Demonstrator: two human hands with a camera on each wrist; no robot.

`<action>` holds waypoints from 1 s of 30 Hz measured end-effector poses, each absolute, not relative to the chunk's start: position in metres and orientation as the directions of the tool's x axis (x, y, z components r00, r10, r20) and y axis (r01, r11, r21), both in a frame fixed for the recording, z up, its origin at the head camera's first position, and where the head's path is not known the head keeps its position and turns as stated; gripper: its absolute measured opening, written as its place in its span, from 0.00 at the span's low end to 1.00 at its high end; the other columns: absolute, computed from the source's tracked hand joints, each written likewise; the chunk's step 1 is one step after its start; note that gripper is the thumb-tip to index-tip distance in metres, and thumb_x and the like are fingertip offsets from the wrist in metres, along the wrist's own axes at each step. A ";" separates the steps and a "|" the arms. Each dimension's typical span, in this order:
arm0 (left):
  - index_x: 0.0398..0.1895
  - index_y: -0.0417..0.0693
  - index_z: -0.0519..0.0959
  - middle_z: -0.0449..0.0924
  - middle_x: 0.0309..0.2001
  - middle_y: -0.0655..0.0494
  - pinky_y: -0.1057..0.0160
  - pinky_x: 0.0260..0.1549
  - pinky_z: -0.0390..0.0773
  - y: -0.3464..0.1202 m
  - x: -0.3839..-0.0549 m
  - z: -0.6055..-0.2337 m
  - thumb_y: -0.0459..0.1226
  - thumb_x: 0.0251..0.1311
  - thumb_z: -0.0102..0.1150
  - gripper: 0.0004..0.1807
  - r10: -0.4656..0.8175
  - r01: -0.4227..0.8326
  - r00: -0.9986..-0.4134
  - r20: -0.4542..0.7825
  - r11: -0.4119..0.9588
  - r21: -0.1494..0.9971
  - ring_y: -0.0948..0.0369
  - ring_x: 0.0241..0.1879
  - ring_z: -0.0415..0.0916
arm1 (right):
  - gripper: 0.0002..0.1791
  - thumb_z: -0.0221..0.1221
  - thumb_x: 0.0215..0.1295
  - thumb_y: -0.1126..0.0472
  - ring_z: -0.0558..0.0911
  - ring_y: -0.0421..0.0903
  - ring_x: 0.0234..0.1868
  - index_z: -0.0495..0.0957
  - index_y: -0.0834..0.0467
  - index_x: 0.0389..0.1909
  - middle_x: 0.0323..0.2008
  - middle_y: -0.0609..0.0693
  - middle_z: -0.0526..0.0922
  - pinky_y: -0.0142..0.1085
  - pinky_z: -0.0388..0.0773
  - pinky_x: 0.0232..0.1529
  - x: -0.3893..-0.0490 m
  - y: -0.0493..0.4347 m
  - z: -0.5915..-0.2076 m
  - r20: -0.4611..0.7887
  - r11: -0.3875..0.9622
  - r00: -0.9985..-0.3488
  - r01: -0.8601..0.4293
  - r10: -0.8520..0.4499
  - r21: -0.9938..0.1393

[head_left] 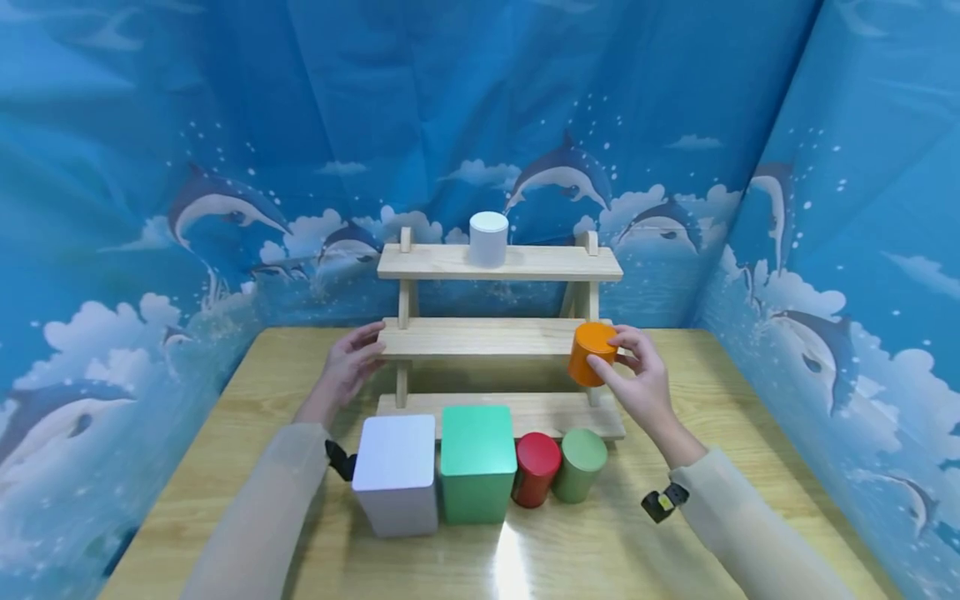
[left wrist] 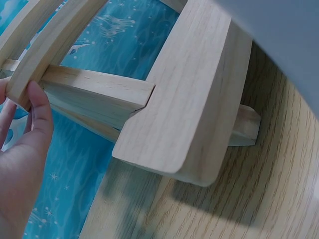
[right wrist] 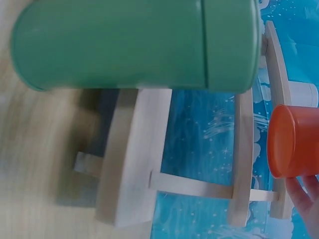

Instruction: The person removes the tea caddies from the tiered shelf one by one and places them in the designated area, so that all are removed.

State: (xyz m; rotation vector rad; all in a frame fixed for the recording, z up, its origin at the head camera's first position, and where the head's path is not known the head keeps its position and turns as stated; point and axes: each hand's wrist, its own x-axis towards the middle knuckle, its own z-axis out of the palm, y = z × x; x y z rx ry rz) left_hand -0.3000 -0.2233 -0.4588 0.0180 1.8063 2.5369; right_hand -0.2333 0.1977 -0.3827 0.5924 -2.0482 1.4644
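A three-tier wooden shelf (head_left: 480,337) stands in the middle of the table. My left hand (head_left: 350,367) grips the left end of its middle tier; in the left wrist view the thumb and fingers (left wrist: 41,112) pinch that board's edge. My right hand (head_left: 637,375) holds an orange cylindrical canister (head_left: 589,358) between thumb and fingers, in front of the middle tier's right end. The right wrist view shows fingertips at the side of the orange canister (right wrist: 299,142). On the top tier a white canister (head_left: 488,242) stands upright, near the middle.
In front of the shelf stand a white box (head_left: 397,492), a green box (head_left: 477,483), a red canister (head_left: 536,471) and a light green canister (head_left: 580,467), side by side. A blue dolphin-print cloth (head_left: 480,100) hangs behind and on both sides of the wooden table (head_left: 255,400).
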 end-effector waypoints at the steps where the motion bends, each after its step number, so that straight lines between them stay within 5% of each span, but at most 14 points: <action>1: 0.62 0.42 0.67 0.68 0.53 0.53 0.64 0.43 0.78 -0.223 -0.300 -0.459 0.30 0.59 0.58 0.26 0.028 -0.017 -1.000 -0.008 -0.328 0.944 0.61 0.44 0.72 | 0.15 0.62 0.50 0.79 0.75 0.43 0.47 0.69 0.75 0.37 0.48 0.69 0.71 0.28 0.77 0.42 -0.232 0.199 -0.384 0.658 0.311 -0.752 -0.635 -0.036 -0.708; 30: 0.63 0.42 0.66 0.66 0.55 0.53 0.64 0.45 0.77 -0.221 -0.300 -0.460 0.32 0.59 0.59 0.28 0.012 -0.014 -1.000 -0.010 -0.328 0.945 0.60 0.49 0.70 | 0.18 0.62 0.43 0.85 0.75 0.42 0.47 0.69 0.76 0.36 0.48 0.68 0.70 0.26 0.77 0.42 -0.188 0.230 -0.422 0.644 0.333 -0.765 -0.612 -0.020 -0.717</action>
